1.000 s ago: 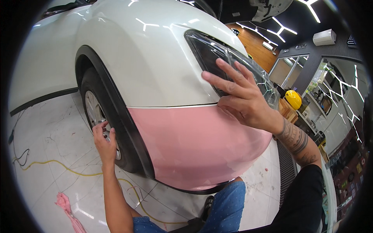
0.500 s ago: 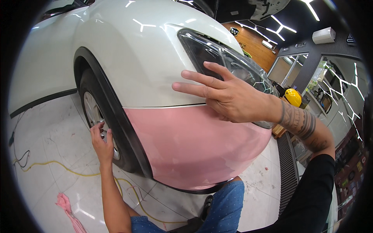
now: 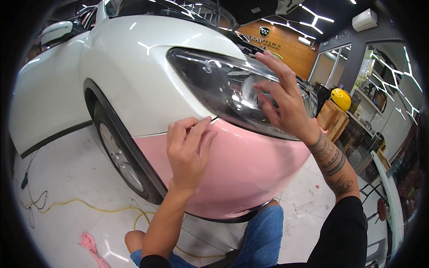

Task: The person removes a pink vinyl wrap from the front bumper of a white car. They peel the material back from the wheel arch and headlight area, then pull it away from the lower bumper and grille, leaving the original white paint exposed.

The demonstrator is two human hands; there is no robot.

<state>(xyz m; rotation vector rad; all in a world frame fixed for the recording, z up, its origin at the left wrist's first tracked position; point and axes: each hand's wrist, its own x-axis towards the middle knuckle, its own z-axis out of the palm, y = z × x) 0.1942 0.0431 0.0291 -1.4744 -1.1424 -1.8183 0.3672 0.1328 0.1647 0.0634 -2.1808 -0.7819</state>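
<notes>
Single head view, looking down close at car front corner, rim perhaps distorted

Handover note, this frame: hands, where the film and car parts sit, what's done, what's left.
Left hand: fingertips pressed on the top edge of the pink film, just under the headlight. Holds nothing.
Right hand: open, fingers spread, in front of the headlight lens; contact unclear.
Done: pink film covers the bumper from the wheel arch round to the front.
Left: white fender above the seam is bare. Pink scrap and yellow cable lie on the floor.
</notes>
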